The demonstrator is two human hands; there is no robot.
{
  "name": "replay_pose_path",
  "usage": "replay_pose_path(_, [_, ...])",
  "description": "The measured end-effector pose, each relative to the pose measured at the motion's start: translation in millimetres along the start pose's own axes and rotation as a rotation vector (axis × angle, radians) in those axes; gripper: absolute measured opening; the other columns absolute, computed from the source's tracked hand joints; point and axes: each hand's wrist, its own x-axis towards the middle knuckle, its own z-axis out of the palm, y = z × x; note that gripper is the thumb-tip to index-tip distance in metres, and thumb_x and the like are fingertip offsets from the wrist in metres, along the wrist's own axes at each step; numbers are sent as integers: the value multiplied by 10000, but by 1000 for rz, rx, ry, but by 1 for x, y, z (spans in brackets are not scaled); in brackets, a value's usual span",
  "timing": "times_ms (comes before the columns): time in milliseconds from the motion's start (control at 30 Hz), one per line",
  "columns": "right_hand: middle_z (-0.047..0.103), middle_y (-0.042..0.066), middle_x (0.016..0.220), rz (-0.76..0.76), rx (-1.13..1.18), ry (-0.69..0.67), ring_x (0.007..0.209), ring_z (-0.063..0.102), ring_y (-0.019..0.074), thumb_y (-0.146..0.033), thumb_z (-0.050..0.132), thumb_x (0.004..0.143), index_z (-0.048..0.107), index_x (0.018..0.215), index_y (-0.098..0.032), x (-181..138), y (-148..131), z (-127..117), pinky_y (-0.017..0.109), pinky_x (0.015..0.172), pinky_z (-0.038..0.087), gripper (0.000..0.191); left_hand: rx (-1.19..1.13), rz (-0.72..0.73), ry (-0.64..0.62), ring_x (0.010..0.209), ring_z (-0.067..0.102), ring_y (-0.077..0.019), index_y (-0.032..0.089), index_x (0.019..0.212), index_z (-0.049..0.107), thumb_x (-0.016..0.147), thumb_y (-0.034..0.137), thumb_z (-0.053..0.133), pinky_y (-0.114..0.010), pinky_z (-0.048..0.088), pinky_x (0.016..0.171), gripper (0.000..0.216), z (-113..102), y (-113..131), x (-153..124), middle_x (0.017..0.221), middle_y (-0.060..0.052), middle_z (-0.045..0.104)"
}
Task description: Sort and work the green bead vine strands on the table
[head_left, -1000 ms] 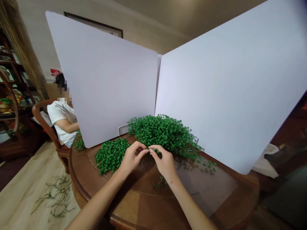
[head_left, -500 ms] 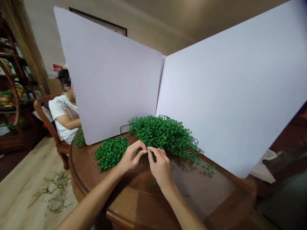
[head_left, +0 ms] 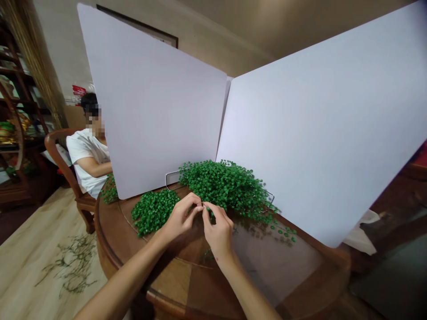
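Observation:
My left hand (head_left: 182, 218) and my right hand (head_left: 218, 229) meet over the round wooden table (head_left: 173, 275), fingertips pinched together on a thin green beaded strand (head_left: 205, 208). The rest of the strand hangs below my right hand, a green bit (head_left: 207, 255) showing near the wrist. Just behind my fingers lies a large heap of green beaded sprigs (head_left: 230, 184). A smaller green heap (head_left: 153, 211) lies left of my left hand.
Two white boards (head_left: 160, 115) stand upright in a V behind the heaps. Beyond the left board a person in a white shirt (head_left: 87, 158) sits on a wooden chair with more greenery. Green scraps (head_left: 71, 264) litter the floor at the left.
My hands have stayed pinched on the strand; my right hand has drawn slightly left and nearer. The view has shifted a little.

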Motion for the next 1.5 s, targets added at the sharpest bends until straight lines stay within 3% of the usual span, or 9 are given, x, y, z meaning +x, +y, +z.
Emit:
replay_pose_path(167, [759, 72, 859, 324, 27, 54, 780, 709, 223, -340, 513, 913, 703, 964, -185, 15, 19, -16, 303, 717, 520, 250, -41, 122, -217, 831, 530, -171, 167, 905, 537, 943, 183, 469, -290, 441, 760, 80, 16, 18, -5, 870, -79, 566])
replay_pose_path(333, [756, 61, 923, 388, 230, -50, 848, 704, 213, -396, 561, 894, 712, 977, -208, 18, 21, -22, 306, 806, 513, 256, 186, 18, 143, 799, 514, -157, 184, 904, 523, 926, 171, 504, -280, 425, 732, 32, 5, -2, -1, 855, -46, 532])
replay_pose_path(433, [741, 66, 983, 384, 308, -119, 940, 677, 220, -399, 588, 877, 735, 951, -217, 17, 20, -19, 317, 858, 496, 245, 369, -109, 268, 784, 504, -152, 191, 881, 513, 913, 151, 491, -269, 420, 720, 56, -8, -24, -1, 857, -30, 513])
replay_pose_path(633, [718, 75, 980, 445, 324, -158, 894, 651, 225, -442, 614, 840, 748, 957, -215, 18, 31, -18, 319, 762, 498, 288, 554, -271, 274, 886, 538, -184, 200, 848, 530, 848, 70, 466, -299, 432, 805, 144, -11, -36, -6, 907, -35, 536])
replay_pose_path(867, [739, 69, 881, 530, 469, -241, 857, 686, 232, -437, 617, 833, 699, 1040, -196, 14, 37, -14, 346, 808, 511, 328, 485, -248, 207, 826, 541, -171, 199, 883, 527, 883, 89, 413, -287, 438, 765, 159, 1, -26, -5, 862, -24, 554])
replay_pose_path(1000, [740, 80, 875, 523, 437, -245, 867, 692, 240, -445, 609, 835, 698, 986, -184, 12, 39, -13, 351, 810, 514, 314, 600, -278, 168, 930, 551, -205, 190, 905, 566, 827, 37, 419, -337, 444, 847, 226, -5, -47, -10, 928, -56, 587])
replay_pose_path(1167, [740, 98, 856, 537, 350, -231, 848, 690, 253, -487, 590, 837, 695, 944, -169, 10, 42, -13, 355, 776, 516, 352, 731, -399, -60, 998, 564, -252, 158, 928, 648, 796, 14, 411, -387, 442, 907, 306, -32, -93, 3, 972, -106, 647])
replay_pose_path(1300, [732, 93, 809, 527, 298, -230, 799, 681, 248, -516, 578, 833, 700, 920, -168, 8, 42, -12, 331, 723, 507, 379, 666, -294, -557, 1008, 600, -221, 176, 984, 687, 859, 115, 461, -298, 453, 894, 266, -47, -120, 34, 1064, -107, 659])
replay_pose_path(1500, [730, 75, 780, 513, 253, -266, 765, 673, 236, -505, 566, 839, 707, 901, -181, 9, 40, -12, 310, 696, 486, 359, 679, -289, -739, 840, 640, -210, 176, 814, 712, 787, 215, 623, -256, 479, 764, 101, -30, -145, 57, 879, -90, 700])
